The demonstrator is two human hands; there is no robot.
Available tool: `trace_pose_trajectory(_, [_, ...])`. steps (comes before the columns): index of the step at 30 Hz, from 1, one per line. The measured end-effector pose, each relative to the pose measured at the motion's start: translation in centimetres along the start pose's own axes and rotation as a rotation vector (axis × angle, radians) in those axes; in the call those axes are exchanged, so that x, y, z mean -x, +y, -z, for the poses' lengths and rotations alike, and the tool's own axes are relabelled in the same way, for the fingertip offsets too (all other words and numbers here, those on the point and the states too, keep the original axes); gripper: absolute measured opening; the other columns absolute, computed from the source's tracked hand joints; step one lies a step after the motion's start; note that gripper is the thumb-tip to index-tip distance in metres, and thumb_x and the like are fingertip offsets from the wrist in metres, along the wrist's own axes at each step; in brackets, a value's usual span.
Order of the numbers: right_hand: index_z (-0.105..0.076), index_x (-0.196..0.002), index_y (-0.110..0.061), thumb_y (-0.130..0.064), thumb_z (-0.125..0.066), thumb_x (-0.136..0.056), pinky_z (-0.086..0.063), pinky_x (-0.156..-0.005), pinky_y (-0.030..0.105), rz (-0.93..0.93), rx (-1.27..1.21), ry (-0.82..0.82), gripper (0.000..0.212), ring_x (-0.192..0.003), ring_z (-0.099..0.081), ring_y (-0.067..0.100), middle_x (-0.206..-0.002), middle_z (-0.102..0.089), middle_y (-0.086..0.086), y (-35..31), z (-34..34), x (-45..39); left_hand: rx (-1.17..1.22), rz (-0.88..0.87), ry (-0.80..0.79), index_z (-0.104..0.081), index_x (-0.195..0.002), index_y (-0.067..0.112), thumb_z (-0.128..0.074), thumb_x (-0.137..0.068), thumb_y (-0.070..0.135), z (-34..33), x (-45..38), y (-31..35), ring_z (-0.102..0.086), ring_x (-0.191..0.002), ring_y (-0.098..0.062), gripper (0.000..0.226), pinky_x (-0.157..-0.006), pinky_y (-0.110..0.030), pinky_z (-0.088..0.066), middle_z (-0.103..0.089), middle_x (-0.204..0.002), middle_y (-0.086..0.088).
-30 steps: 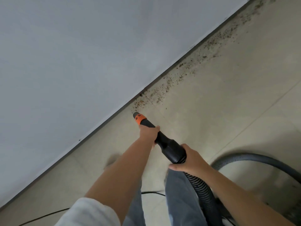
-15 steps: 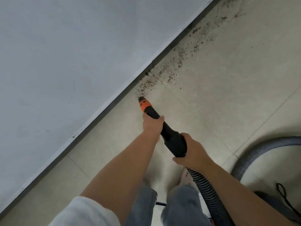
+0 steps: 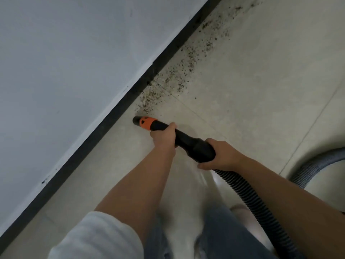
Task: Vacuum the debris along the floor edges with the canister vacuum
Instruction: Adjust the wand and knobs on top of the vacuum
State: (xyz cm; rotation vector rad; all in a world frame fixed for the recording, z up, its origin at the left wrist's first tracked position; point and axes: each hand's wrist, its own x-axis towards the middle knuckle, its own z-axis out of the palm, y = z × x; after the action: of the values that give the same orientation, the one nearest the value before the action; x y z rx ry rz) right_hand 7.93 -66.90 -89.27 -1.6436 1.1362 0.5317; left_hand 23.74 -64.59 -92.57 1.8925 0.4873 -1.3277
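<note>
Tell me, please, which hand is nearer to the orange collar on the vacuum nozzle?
The left hand: it grips the black tube just behind the orange collar. The right hand holds the wider handle end farther back, where the ribbed hose joins.

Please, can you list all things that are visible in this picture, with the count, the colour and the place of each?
nozzle: one, black with orange collar, on the floor beside the baseboard
ribbed hose: one, black, runs from the nozzle to lower right
grey hose: one, right edge
debris: many dark specks, along the baseboard ahead of the nozzle
baseboard: one, black, diagonal
wall: grey, left
floor: beige tiles
left hand: grips the nozzle tube
right hand: grips the cuff
</note>
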Motion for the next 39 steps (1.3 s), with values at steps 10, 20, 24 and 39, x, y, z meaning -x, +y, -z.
trace_pose_trajectory(10, [-0.055,-0.099,-0.013,-0.007,-0.072,-0.069,-0.054,-0.059,0.026,0.054,-0.352,-0.255,0.035,-0.070,-0.062,0.020,-0.083,-0.061,0.005,-0.9,6.4,-5.0,0.076,-0.072,0.036,-0.032,-0.135,0.007,-0.060,-0.086,0.025,-4.7,-3.4,4.0,-0.055,-0.109,-0.031,0.060,-0.087,-0.041,-0.052,-0.049,-0.128,-0.013])
trace_pose_trajectory(20, [-0.052,-0.090,-0.014,-0.003,-0.074,-0.069,-0.054,-0.058,0.031,-0.032,-0.097,-0.084,0.032,-0.064,-0.062,0.021,-0.082,-0.060,0.008,-3.1,6.6,-2.5,0.133,-0.085,-0.144,-0.042,-0.127,0.009,-0.060,-0.085,0.024,-5.0,-1.1,2.7,-0.057,-0.105,-0.031,0.048,-0.067,-0.039,-0.051,-0.055,-0.123,-0.013])
trace_pose_trajectory(24, [-0.053,-0.098,-0.013,-0.012,-0.075,-0.070,-0.053,-0.064,0.030,0.003,0.098,0.020,0.036,-0.067,-0.061,0.016,-0.085,-0.061,0.002,-4.6,5.2,-1.5,0.141,-0.099,-0.211,-0.046,-0.121,0.010,-0.060,-0.083,0.026,-3.8,-1.1,2.2,-0.057,-0.103,-0.029,0.043,-0.070,-0.039,-0.051,-0.055,-0.122,-0.013])
trace_pose_trajectory(39, [-0.049,-0.102,-0.012,-0.015,-0.074,-0.069,-0.049,-0.067,0.029,0.155,0.204,0.114,0.042,-0.075,-0.056,0.019,-0.094,-0.058,0.004,-5.6,-0.3,-3.8,-0.101,-0.216,-0.080,-0.043,-0.126,0.002,-0.047,-0.094,0.030,0.3,-3.4,2.9,-0.050,-0.112,-0.036,0.042,-0.090,-0.044,-0.049,-0.048,-0.119,-0.018])
